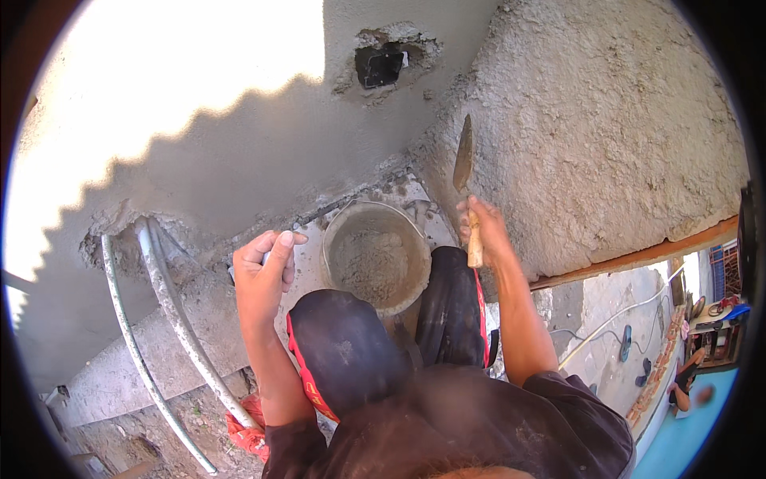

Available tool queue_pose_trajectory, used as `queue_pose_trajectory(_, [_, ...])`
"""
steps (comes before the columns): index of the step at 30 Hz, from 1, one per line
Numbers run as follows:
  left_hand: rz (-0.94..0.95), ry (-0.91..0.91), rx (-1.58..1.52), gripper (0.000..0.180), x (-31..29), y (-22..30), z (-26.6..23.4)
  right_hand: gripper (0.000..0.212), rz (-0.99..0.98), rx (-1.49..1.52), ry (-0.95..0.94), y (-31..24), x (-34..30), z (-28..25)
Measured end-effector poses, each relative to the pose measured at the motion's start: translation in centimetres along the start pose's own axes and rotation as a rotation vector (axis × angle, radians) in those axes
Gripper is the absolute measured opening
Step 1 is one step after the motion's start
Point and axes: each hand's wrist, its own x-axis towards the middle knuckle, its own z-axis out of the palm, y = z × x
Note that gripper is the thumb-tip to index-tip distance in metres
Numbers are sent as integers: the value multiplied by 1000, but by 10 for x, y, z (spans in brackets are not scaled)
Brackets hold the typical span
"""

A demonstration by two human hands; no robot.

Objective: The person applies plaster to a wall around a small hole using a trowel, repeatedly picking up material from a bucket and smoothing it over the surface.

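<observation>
My right hand [488,230] is wrapped round the wooden handle of a pointed trowel [463,156]. Its narrow metal blade points up and away, close to the rough wall on the right. Between my bent knees a round bucket [415,275] stands on a pale slab, with grey mortar [369,259] inside. My left hand [267,270] is raised left of the bucket rim, touching neither bucket nor wall. Its fingers are curled with the thumb against them; whatever they may hold is too small to tell.
Ahead, a smooth grey wall [263,144] has a broken hole with a black box [379,65]. Two pale pipes [177,323] rise from another hole at left. A rough plastered wall [606,136] stands at right. Beyond it, another person [685,383] is at the far right.
</observation>
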Motion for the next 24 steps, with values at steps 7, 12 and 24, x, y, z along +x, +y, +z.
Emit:
queue_pose_trajectory(7, [-163,100,332,35,-23,-12,-17,34,-118,-645,77,64,6,-24])
queue_pose_trajectory(12, [-478,84,465,49,-2,-162,5,36,-107,-866,112,94,48,-53])
queue_pose_trajectory(24, [-426,167,459,49,-43,-169,12,31,338,-45,-7,101,61,10])
